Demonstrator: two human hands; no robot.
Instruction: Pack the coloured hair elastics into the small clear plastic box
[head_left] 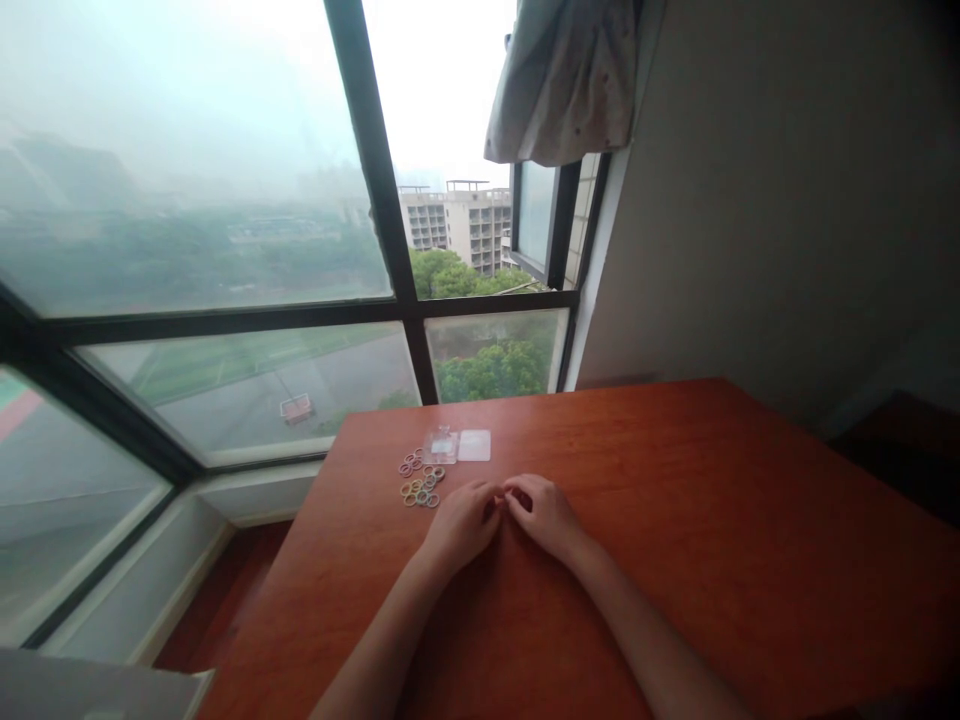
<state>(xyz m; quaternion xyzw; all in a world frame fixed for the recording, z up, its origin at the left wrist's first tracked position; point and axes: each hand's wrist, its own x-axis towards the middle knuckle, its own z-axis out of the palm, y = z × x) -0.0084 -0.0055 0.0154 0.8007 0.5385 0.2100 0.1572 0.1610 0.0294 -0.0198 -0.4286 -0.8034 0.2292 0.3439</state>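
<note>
My left hand [466, 522] and my right hand [541, 510] meet fingertip to fingertip above the reddish-brown table [645, 450]. Both are closed in a pinch, and whatever lies between the fingertips is too small and hidden to make out. Just left of my left hand are several small coloured rings [421, 488], yellow, green and grey-blue, with a few pinkish ones [411, 462] behind them. A clear plastic box [441, 447] stands beyond the rings, and its whitish lid [475, 445] lies open on its right side.
A large window with a dark frame [412, 330] rises behind the table's far edge. One pane [538, 215] is swung open beneath a bunched curtain [566, 90]. A plain wall [750, 220] borders the right side. Floor [232, 580] shows to the left.
</note>
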